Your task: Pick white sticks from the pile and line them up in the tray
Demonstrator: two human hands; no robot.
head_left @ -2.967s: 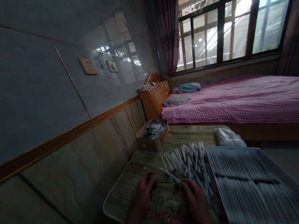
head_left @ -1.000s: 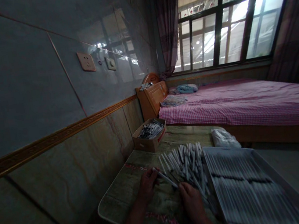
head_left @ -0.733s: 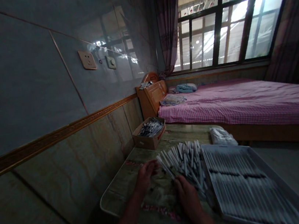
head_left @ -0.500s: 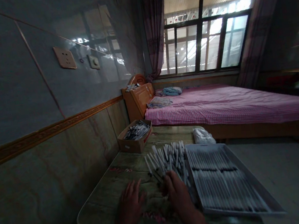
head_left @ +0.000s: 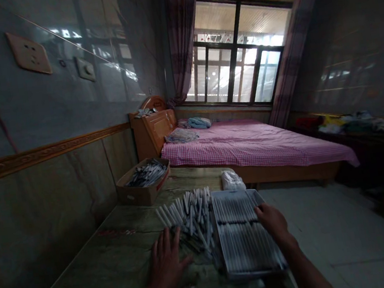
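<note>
My left hand (head_left: 167, 257) lies open on the table with its fingers spread, its fingertips at the near edge of a loose heap of white pens (head_left: 196, 210) with dark parts. Over the right side of a shallow pale tray (head_left: 221, 249), my right hand (head_left: 272, 221) is closed in a pinch. What looks like a slim pale pen juts from its fingertips, partly hidden and blurred. Inside the tray, pens (head_left: 247, 246) lie side by side in two rows, with a dark band between them.
A cardboard box (head_left: 137, 197) full of pens stands against the wall at the table's back left. Behind the tray sits a white plastic bundle (head_left: 232, 180). A bed (head_left: 245, 146) with a pink checked cover is beyond the table (head_left: 88, 268). Tiled floor (head_left: 325, 225) lies to the right.
My right hand has gone from the pen heap rightward to over the tray. My left hand stays near the heap, its fingers more spread. The view has turned right.
</note>
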